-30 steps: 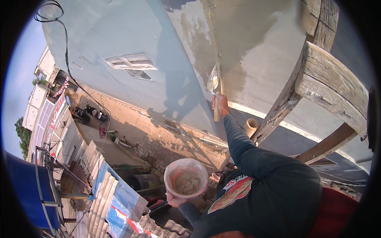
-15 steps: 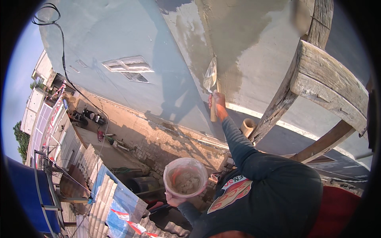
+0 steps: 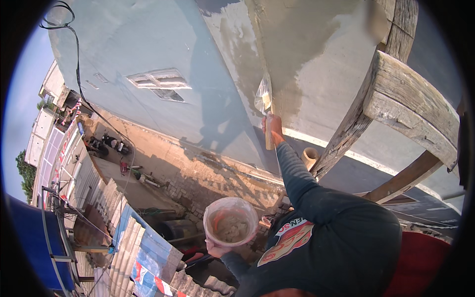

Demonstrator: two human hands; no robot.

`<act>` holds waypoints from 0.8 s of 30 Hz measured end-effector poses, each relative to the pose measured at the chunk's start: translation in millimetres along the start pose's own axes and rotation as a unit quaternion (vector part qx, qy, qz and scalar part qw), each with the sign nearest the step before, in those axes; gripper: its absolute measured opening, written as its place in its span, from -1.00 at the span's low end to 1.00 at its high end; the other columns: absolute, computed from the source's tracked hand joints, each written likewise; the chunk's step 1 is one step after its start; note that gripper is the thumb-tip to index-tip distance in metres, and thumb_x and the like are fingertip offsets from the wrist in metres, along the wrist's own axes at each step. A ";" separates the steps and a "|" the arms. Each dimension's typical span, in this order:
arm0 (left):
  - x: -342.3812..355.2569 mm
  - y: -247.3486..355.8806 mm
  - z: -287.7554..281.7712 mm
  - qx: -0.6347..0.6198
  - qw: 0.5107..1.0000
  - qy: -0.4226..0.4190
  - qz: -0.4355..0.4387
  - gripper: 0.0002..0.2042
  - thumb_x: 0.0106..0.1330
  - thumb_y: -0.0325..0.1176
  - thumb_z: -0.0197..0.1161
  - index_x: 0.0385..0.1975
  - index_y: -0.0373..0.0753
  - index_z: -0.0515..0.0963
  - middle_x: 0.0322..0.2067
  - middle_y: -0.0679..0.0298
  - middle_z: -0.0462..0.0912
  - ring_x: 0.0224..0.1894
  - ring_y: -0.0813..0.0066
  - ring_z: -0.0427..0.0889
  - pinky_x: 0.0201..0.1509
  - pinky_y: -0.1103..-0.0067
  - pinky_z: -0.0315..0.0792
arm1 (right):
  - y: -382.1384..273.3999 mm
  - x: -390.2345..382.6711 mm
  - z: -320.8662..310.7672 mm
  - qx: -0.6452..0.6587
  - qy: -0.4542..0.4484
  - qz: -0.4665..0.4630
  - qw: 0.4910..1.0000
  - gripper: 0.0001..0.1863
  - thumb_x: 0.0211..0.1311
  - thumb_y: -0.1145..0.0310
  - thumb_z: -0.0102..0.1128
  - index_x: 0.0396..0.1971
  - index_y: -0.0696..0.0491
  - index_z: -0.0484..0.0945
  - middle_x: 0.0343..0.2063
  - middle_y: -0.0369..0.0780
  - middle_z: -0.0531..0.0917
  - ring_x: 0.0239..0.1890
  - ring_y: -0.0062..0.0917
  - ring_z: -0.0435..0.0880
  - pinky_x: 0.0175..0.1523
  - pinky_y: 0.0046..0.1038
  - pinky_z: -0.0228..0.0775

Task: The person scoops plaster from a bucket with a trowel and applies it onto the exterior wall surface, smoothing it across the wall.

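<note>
In my right hand (image 3: 274, 129) is a trowel (image 3: 263, 95), my fingers wrapped round its wooden handle. Its pointed blade is up against or close to the wall, by a seam where damp grey mortar (image 3: 292, 62) is spread; exact contact cannot be told. Below and to the left, my left hand (image 3: 217, 249) grips the lower side of a pale plastic bucket (image 3: 222, 206). Wet grey mortar (image 3: 235, 228) lies inside the bucket, with a reddish-orange patch on its inner wall. Part of my left hand is hidden under the bucket.
Weathered timber framing (image 3: 410, 106) stands close on my right, beside an open-ended tan tube (image 3: 310, 156). Far below runs a paved alley (image 3: 198, 180) with a motorcycle (image 3: 116, 144). Corrugated roofing (image 3: 126, 252), a blue tank (image 3: 37, 247) and a black cable (image 3: 79, 64) are at left.
My right hand and the trowel have shifted slightly down along the wall, and the blade has turned a little. My left hand and the bucket stay nearly in place.
</note>
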State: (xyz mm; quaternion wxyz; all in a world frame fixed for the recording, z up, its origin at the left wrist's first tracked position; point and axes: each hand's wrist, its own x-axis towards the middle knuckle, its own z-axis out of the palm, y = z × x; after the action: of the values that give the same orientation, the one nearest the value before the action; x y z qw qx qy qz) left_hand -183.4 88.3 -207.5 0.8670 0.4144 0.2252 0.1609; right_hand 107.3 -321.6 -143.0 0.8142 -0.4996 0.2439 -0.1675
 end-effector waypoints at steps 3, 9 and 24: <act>-2.0 3.4 5.5 -0.031 0.999 0.023 0.000 -0.54 0.35 -0.17 -0.03 0.04 -0.46 0.42 0.05 0.03 0.47 0.12 0.16 0.41 0.26 0.26 0.22 | 13.0 4.1 0.4 0.002 -0.010 0.014 1.000 -0.56 0.36 0.08 -0.19 -0.61 0.07 0.40 -0.76 -0.29 0.39 -0.79 -0.55 0.35 -0.70 -0.50 0.23; -12.7 10.6 16.1 -0.055 0.998 -0.012 -0.010 -0.55 0.35 -0.19 -0.03 0.04 -0.47 0.41 0.04 0.02 0.47 0.12 0.16 0.41 0.27 0.26 0.21 | 31.8 10.1 3.0 0.044 -0.028 0.035 0.998 -0.57 0.35 0.08 -0.19 -0.60 0.06 0.39 -0.76 -0.27 0.38 -0.78 -0.52 0.35 -0.66 -0.45 0.26; -9.7 1.4 17.3 0.019 0.999 0.044 -0.014 -0.41 0.33 -0.07 -0.07 0.15 -0.50 0.28 0.14 -0.04 0.37 0.19 0.10 0.35 0.30 0.25 0.16 | -46.3 -84.5 25.6 0.072 -0.168 -0.040 0.982 -0.62 0.42 0.12 -0.23 -0.40 0.08 0.45 -0.54 -0.31 0.46 -0.59 -0.62 0.43 -0.46 -0.53 0.36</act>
State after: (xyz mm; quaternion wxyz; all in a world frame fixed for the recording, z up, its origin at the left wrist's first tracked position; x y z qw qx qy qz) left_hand -182.7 73.5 -194.3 0.8502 0.4202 0.2721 0.1629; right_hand 50.6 -279.8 -72.3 0.8702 -0.4698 0.0704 -0.1308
